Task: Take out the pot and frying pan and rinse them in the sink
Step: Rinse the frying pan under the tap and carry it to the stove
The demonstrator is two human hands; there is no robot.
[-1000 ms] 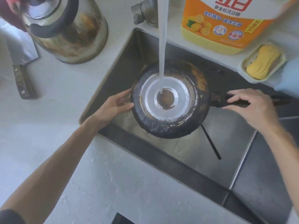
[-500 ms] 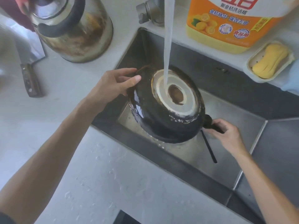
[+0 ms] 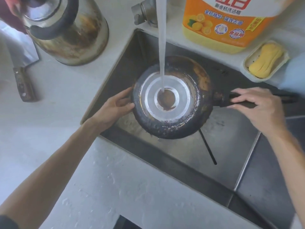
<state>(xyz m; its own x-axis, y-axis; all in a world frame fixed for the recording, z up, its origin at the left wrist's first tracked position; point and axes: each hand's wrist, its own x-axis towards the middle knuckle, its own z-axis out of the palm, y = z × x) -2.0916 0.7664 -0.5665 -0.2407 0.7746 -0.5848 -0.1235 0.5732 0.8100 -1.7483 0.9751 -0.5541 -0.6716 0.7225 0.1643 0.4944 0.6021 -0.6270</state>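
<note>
A blackened frying pan (image 3: pixel 171 116) is held upside down over the steel sink (image 3: pixel 227 146), its silver base ring facing up. Water from the tap (image 3: pixel 145 12) runs onto the middle of the base. My left hand (image 3: pixel 113 108) holds the pan's left rim, fingers under the edge and thumb on the side. My right hand (image 3: pixel 259 108) grips the black handle (image 3: pixel 244 103) at the right. A stained steel pot (image 3: pixel 69 33) with a black handle stands on the counter at the upper left.
A cleaver (image 3: pixel 19 66) lies on the counter at the far left. An orange detergent bottle (image 3: pixel 227 22) and a soap dish with yellow soap (image 3: pixel 265 60) sit behind the sink. A thin black stick (image 3: pixel 208 147) lies in the basin.
The pan was tilted steeply with its handle low half a second ago. It is now level and base-up again, my right hand has swung the handle up to the right, and my left hand has dropped to the rim.
</note>
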